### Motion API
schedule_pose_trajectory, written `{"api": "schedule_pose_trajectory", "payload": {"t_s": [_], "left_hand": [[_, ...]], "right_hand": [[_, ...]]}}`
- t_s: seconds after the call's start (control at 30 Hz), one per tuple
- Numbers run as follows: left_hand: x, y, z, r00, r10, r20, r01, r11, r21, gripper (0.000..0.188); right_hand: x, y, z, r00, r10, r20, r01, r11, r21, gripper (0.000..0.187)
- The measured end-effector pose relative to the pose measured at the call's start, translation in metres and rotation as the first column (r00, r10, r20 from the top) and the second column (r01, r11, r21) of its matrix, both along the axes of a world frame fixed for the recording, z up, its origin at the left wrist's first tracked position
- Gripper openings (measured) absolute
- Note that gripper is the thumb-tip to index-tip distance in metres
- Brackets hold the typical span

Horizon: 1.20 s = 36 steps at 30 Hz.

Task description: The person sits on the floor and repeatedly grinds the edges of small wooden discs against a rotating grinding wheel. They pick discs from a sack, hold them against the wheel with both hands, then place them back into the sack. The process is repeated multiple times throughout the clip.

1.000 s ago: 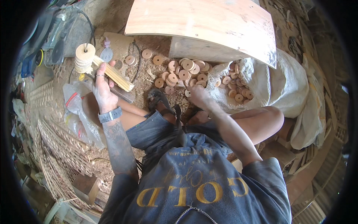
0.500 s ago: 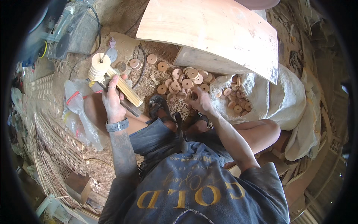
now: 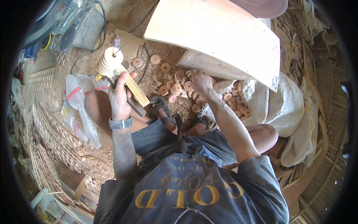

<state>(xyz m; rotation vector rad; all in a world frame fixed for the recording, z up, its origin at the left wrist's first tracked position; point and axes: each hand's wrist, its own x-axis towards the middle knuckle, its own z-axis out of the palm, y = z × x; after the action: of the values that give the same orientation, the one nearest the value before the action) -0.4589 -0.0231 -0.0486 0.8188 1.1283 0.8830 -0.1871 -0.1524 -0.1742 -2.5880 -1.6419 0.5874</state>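
Note:
My left hand point(image 3: 120, 99) is closed around a tool made of a pale wooden bar point(image 3: 136, 91) and a dark bar point(image 3: 136, 107) lying side by side. At its far end, several wooden discs point(image 3: 106, 65) are stacked on a thin metal rod that pokes through their centre holes. My right hand point(image 3: 201, 84) is over a heap of loose wooden discs point(image 3: 176, 88), each with a hole in the middle. Its fingers point down into the heap and are mostly hidden, so what they hold does not show.
A curved wooden panel point(image 3: 212, 33) overhangs the heap. A white sack point(image 3: 278, 100) with more discs point(image 3: 238, 106) in its mouth lies right. Clear plastic bags point(image 3: 80, 108) are by my left knee, and machinery point(image 3: 67, 37) stands far left. A black cable point(image 3: 143, 65) crosses the sawdust.
My right hand has moved away from me, from the heap's near edge to its far part beside the panel. The left hand still grips the tool, slightly shifted in view.

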Motion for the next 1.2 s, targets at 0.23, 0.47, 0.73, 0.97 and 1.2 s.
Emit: {"api": "schedule_pose_trajectory", "payload": {"t_s": [0.23, 0.47, 0.73, 0.97, 1.2], "left_hand": [[0.0, 0.0, -0.007, 0.997, -0.074, -0.026, 0.074, 0.997, -0.018, 0.031], [0.02, -0.003, 0.001, 0.992, -0.122, -0.001, 0.122, 0.992, -0.005, 0.03], [0.003, -0.007, 0.006, 0.993, -0.109, -0.044, 0.11, 0.994, 0.025, 0.029], [0.006, -0.007, -0.002, 0.998, -0.066, -0.015, 0.065, 0.997, -0.049, 0.022], [0.003, -0.005, 0.003, 0.994, -0.111, -0.023, 0.111, 0.994, -0.002, 0.03]], "right_hand": [[0.029, -0.08, 0.04, 0.866, -0.456, -0.206, 0.461, 0.887, -0.024, 0.047], [0.009, -0.044, 0.005, 0.998, -0.056, -0.033, 0.061, 0.982, 0.179, 0.045], [0.013, -0.013, 0.004, 0.987, -0.048, -0.157, 0.043, 0.998, -0.035, 0.049], [-0.022, -0.013, 0.006, 0.992, 0.109, -0.066, -0.119, 0.978, -0.169, 0.047], [-0.045, 0.0, -0.033, 0.96, 0.271, 0.071, -0.263, 0.959, -0.105, 0.035]]}}
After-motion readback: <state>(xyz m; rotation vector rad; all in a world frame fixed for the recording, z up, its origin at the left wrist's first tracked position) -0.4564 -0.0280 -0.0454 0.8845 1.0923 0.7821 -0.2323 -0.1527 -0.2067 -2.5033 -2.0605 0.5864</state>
